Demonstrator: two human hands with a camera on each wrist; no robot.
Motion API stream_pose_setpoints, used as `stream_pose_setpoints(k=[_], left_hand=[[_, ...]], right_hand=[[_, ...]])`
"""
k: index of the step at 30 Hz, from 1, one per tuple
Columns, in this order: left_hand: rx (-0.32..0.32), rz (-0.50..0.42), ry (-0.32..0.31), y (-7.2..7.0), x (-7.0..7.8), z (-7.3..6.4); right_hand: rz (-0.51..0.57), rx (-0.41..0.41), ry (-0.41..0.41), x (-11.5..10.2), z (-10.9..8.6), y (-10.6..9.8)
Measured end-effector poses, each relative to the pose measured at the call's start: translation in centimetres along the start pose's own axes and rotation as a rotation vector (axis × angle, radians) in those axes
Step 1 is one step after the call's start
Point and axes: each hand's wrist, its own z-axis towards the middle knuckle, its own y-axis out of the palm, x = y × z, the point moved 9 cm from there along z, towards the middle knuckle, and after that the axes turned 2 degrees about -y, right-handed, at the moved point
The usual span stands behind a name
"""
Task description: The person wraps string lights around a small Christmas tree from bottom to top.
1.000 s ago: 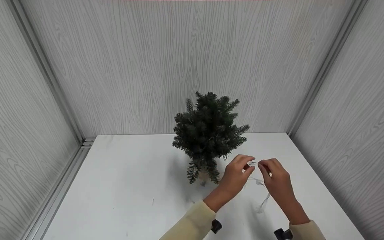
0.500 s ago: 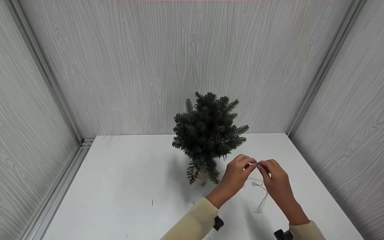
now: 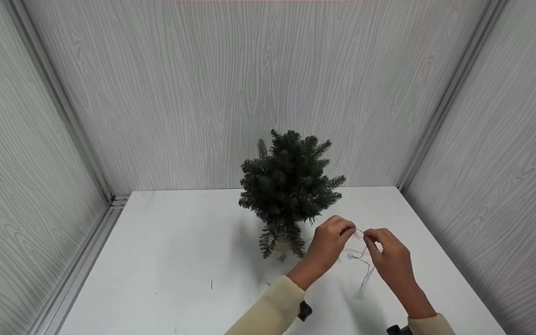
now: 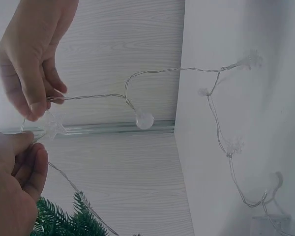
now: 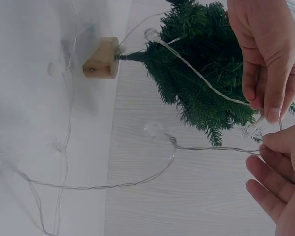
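My left hand (image 3: 326, 244) and right hand (image 3: 393, 258) are raised over the table, close together to the right of a small artificial Christmas tree (image 3: 291, 181). Each pinches a string of fairy lights (image 4: 93, 97) between thumb and fingers. A clear star ornament (image 4: 54, 126) hangs on the short stretch between the two hands. From my right hand the twisted wire runs on to a clear ball (image 4: 144, 120), then down to the table. Another length leads from my left hand toward the tree, with a clear bulb (image 5: 151, 34) in front of the branches.
The tree stands on a round wooden base (image 5: 101, 61) on the white table (image 3: 179, 232). More wire and clear ornaments (image 4: 234, 146) lie near the table's right side, with a pale box shape (image 4: 270, 224) beside them. Grey wood-grain panels (image 3: 203, 93) enclose the back and sides.
My fingertips met half a second ago; now my right hand has shifted slightly right and down, leaving a short span of wire between them. My left hand has barely moved.
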Motion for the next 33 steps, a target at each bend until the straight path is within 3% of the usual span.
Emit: stream_pose_setpoints(k=[15,22,33], left_hand=[[0.063,-0.030,-0.078,-0.4,-0.4,0.6],[0.081,-0.089,-0.116,-0.7,-0.6,1.1],[0.059,-0.057,-0.129,-0.3,-1.1,1.5]], right_hand=[[-0.026,-0.041,0.080,3.0,-3.0,0.5],[-0.037,-0.083,0.172,4.6,-4.3,0.9],[-0.032,-0.093,0.249,6.7,-5.8,0.0]])
